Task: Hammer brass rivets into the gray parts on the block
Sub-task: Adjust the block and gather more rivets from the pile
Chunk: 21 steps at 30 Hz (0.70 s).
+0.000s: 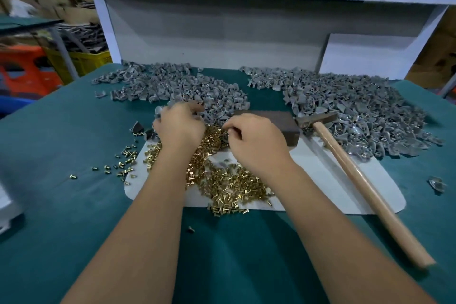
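Both bare forearms stretched forward, close together. Left hand (pixel 181 126) palm down, fingers curled at the far edge. Right hand (pixel 256 140) palm down, fingertips pinched together toward the left.

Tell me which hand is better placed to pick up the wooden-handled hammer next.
Right, probably. The right hand is nearer the wooden-handled hammer, which lies to its right; the left hand is farther off, at the gray parts.

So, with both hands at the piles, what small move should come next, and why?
Probably bring one gray part and one rivet onto the block: it appears bare, the hammer lies unheld, and the left hand and right hand work at the gray parts and brass rivets.
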Tool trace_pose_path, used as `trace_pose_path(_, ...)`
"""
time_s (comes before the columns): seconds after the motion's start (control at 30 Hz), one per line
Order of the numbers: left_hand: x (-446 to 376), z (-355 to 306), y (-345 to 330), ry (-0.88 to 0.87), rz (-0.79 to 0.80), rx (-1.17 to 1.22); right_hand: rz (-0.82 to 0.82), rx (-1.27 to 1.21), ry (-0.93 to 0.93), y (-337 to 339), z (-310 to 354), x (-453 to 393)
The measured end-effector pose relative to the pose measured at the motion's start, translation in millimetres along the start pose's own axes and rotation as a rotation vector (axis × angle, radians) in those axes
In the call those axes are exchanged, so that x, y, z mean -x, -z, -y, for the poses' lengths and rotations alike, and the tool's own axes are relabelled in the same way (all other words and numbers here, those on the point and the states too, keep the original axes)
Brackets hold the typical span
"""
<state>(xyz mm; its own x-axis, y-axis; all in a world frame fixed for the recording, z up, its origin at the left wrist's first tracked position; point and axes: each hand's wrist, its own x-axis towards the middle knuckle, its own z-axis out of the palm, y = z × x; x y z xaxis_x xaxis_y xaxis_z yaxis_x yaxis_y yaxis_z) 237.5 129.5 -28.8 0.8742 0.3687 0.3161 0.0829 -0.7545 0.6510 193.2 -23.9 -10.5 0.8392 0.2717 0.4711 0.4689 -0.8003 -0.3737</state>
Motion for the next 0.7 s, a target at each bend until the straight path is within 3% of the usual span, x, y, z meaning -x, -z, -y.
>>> trace_pose_path(0.13,-0.1,5.5,-2.5,-0.031,0.052,-0.168,0.213,0.099,0.034,-12.3,7.2,3.5)
trace_pose_path(0.27,-2.0,5.0,-0.2,-0.006,0.057,-0.03,0.402,0.107,0.097,-18.4,8.0,5.0)
trace_pose_path(0.4,-2.0,5.0,-0.3,-0.026,0.074,0.073,0.403,-0.015,0.091,-17.7,12.6,3.0)
trace_pose_path(0.57,-1.9,10.4,0.4,-0.015,0.004,-0.161,0.399,-0.028,0.094,-18.5,17.1,5.4)
trace_pose_path(0.7,-0.4,8.8,-1.9,-0.043,0.046,-0.106,0.411,-0.052,0.073,-17.0,16.9,5.2)
